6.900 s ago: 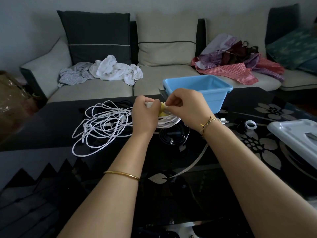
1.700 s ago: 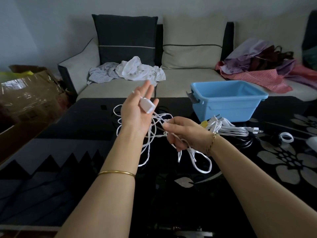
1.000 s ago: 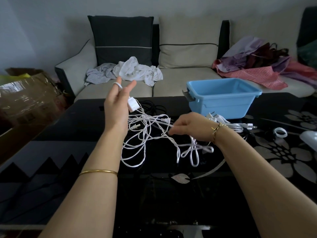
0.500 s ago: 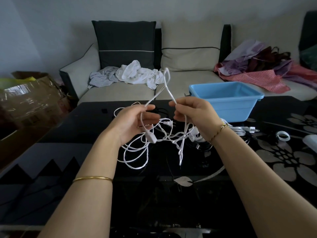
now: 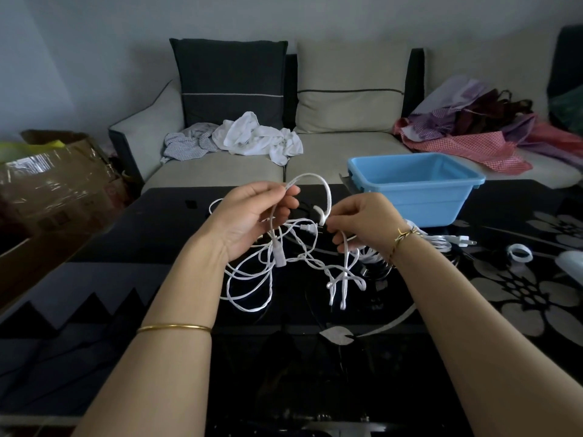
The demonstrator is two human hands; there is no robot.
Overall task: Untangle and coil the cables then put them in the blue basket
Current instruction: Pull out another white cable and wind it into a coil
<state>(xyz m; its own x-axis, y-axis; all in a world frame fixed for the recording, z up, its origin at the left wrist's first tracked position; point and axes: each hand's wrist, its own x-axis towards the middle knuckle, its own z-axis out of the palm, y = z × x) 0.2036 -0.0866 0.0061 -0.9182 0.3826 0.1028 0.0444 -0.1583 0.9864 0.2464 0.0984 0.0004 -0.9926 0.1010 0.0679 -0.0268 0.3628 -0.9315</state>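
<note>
A tangled white cable point(image 5: 271, 272) hangs in loops between both hands above the black glass table point(image 5: 157, 326). My left hand point(image 5: 249, 222) pinches one strand near its top, and an arch of cable runs over to my right hand point(image 5: 362, 225), which pinches another strand. A small white plug point(image 5: 279, 258) dangles below the left hand. The blue basket point(image 5: 416, 187) stands on the table behind my right hand and looks empty. A coiled white cable point(image 5: 441, 241) lies on the table in front of the basket, partly hidden by my right wrist.
A black cable point(image 5: 375, 269) lies under my right wrist. A small white ring point(image 5: 519, 252) and a white object point(image 5: 572, 263) sit at the table's right edge. Behind the table is a sofa with clothes point(image 5: 249, 138); a cardboard box point(image 5: 53, 181) stands at the left.
Over the last half second my hands drew slightly apart. The loop that stood up between them now arches from one hand to the other. The coiled cable lies where it was set down.
</note>
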